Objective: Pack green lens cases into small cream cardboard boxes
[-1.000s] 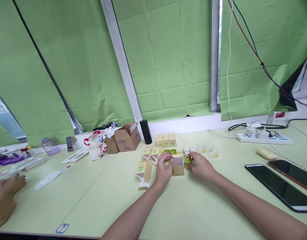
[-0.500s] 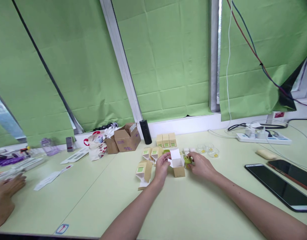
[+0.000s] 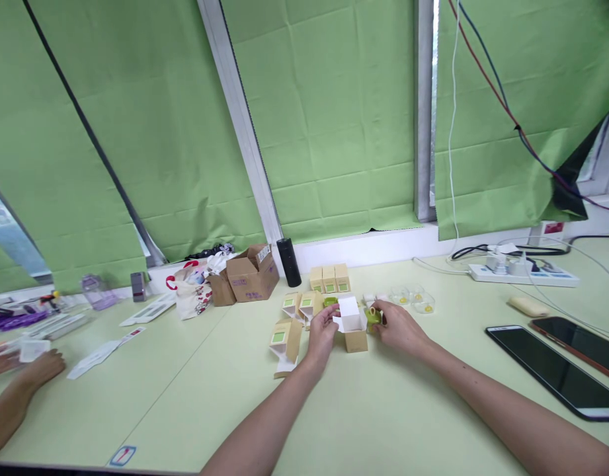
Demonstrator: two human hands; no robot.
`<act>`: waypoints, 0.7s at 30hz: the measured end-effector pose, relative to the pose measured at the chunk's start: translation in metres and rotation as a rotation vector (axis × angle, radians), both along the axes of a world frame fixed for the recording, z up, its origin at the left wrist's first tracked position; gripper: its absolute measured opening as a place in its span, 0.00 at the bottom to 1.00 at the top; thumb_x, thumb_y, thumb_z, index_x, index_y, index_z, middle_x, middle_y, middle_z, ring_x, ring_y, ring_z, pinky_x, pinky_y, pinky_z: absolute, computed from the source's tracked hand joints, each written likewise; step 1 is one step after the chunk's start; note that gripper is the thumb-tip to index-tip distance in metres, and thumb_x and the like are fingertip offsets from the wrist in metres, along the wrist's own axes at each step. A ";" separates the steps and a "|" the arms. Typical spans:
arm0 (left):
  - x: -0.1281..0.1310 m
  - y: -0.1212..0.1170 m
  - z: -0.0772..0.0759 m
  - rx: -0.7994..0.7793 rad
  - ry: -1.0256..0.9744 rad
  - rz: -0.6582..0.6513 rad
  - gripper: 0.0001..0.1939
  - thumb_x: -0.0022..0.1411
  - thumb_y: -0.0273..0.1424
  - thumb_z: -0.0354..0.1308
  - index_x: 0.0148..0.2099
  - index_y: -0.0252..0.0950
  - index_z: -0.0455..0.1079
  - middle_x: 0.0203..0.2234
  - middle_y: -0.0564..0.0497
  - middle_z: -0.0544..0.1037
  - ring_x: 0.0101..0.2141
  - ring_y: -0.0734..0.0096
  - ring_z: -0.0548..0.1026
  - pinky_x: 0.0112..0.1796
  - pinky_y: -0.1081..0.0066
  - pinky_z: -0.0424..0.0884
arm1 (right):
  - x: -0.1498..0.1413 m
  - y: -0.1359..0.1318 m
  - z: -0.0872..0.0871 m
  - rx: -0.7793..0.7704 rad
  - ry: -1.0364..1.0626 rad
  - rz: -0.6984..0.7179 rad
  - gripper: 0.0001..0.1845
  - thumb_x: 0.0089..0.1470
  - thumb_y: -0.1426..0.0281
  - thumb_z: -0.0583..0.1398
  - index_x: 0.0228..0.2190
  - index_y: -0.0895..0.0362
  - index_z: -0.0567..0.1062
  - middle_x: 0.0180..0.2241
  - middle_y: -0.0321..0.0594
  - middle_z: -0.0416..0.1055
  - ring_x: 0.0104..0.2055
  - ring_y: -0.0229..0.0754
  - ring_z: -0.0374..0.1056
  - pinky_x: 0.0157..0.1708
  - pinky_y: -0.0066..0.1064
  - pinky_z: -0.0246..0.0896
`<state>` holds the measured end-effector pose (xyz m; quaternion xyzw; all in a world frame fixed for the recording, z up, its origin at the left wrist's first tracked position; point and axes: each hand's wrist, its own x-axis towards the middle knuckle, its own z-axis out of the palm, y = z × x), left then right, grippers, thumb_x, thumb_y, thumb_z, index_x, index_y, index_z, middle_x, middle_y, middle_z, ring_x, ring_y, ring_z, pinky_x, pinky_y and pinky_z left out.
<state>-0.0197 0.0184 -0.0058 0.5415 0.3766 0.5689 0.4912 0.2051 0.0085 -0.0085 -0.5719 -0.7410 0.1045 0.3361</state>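
Note:
A small open cardboard box [image 3: 356, 342], brown outside and white inside, stands on the table with its flaps up. My left hand [image 3: 323, 336] pinches it at the left flap. In my right hand [image 3: 397, 325], closed at the fingertips, is a small green object with a ring on top [image 3: 373, 318], just right of the box opening. Another green piece [image 3: 330, 301] lies behind my left hand. To the left are an open-ended carton with a green window [image 3: 285, 338] and two similar cartons [image 3: 308, 303].
Three closed cartons [image 3: 329, 278] stand behind. Clear cups with yellow centres [image 3: 423, 304] and white pieces [image 3: 375, 298] lie right of them. Phones [image 3: 557, 370] and a power strip [image 3: 525, 276] are at right. A co-worker's hands [image 3: 43, 370] work at far left.
My hands stay nearly in place; the green object sits slightly more upright beside the box. At far left, the co-worker's hands have shifted and a whitish piece now shows between them.

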 end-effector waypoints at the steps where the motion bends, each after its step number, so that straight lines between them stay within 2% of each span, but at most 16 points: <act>1: 0.000 0.001 -0.001 0.003 -0.001 0.003 0.30 0.42 0.22 0.55 0.50 0.33 0.81 0.37 0.46 0.83 0.41 0.60 0.79 0.45 0.66 0.72 | 0.001 0.001 0.002 0.022 0.040 -0.008 0.12 0.51 0.76 0.62 0.40 0.54 0.73 0.39 0.42 0.78 0.38 0.47 0.71 0.36 0.34 0.59; 6: -0.002 0.003 -0.004 0.019 0.012 0.020 0.29 0.43 0.22 0.56 0.50 0.32 0.81 0.39 0.45 0.83 0.44 0.58 0.79 0.47 0.65 0.72 | 0.002 0.000 0.012 0.161 0.445 -0.031 0.17 0.55 0.68 0.63 0.48 0.52 0.73 0.45 0.43 0.78 0.42 0.48 0.74 0.39 0.39 0.70; 9: -0.003 0.003 -0.005 0.027 0.020 0.015 0.29 0.43 0.22 0.57 0.50 0.32 0.81 0.39 0.44 0.83 0.45 0.58 0.79 0.47 0.65 0.72 | -0.001 -0.004 0.017 0.208 0.687 0.051 0.20 0.56 0.63 0.64 0.50 0.51 0.72 0.47 0.45 0.78 0.46 0.49 0.75 0.40 0.41 0.75; 11: -0.003 0.003 -0.005 0.029 0.025 0.021 0.29 0.43 0.22 0.57 0.50 0.32 0.81 0.40 0.44 0.83 0.45 0.58 0.79 0.47 0.65 0.72 | -0.005 -0.009 0.020 0.213 0.778 0.115 0.22 0.57 0.60 0.65 0.52 0.51 0.72 0.48 0.46 0.78 0.49 0.51 0.74 0.38 0.41 0.76; 15: -0.002 0.000 -0.003 0.026 0.027 0.022 0.29 0.44 0.22 0.56 0.50 0.33 0.80 0.40 0.44 0.83 0.46 0.57 0.79 0.47 0.65 0.72 | -0.014 -0.018 0.023 0.203 0.799 0.176 0.23 0.60 0.58 0.64 0.55 0.50 0.72 0.49 0.47 0.77 0.51 0.52 0.73 0.33 0.37 0.75; 21: 0.002 -0.005 0.002 0.035 0.020 0.028 0.27 0.44 0.22 0.57 0.49 0.34 0.81 0.40 0.45 0.83 0.46 0.57 0.79 0.47 0.65 0.73 | -0.022 -0.027 0.025 0.156 0.683 0.271 0.22 0.64 0.60 0.60 0.58 0.47 0.70 0.53 0.46 0.74 0.52 0.51 0.72 0.30 0.33 0.73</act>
